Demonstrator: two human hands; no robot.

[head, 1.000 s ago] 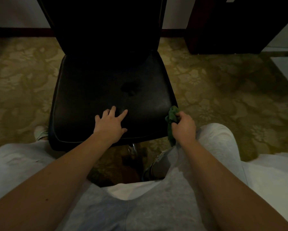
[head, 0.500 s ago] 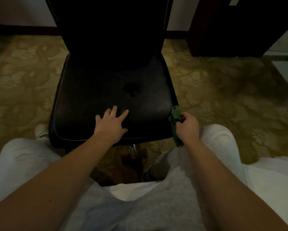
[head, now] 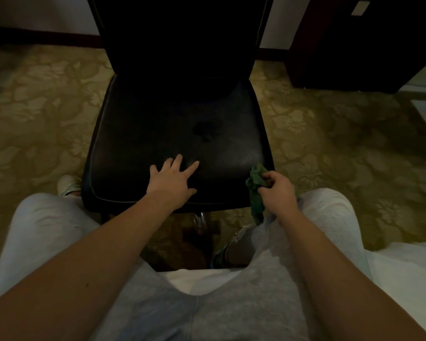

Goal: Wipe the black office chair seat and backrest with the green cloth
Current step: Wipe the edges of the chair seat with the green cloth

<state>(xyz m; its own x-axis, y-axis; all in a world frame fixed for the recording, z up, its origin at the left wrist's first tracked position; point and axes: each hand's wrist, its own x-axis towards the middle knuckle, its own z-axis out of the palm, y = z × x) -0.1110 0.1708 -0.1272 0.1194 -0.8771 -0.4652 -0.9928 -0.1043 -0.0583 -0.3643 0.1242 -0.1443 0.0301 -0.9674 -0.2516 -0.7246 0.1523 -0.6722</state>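
The black office chair seat [head: 157, 124] faces me, its dark backrest [head: 180, 35] rising behind it. A darker patch marks the seat's middle. My left hand [head: 172, 179] rests flat on the front part of the seat, fingers spread. My right hand [head: 277, 190] grips the bunched green cloth [head: 256, 185] at the seat's front right corner. The cloth's loose end hangs down below the seat edge.
Patterned yellow-green carpet [head: 330, 143] surrounds the chair. Dark wooden furniture [head: 354, 45] stands at the back right. My knees in light trousers [head: 330, 212] flank the chair's front, and a shoe [head: 67, 184] shows at the left. White bedding [head: 409, 279] lies at the lower right.
The camera view has shifted slightly. My right hand with the cloth has edged a little right and down along the seat's corner. The left hand stays put.
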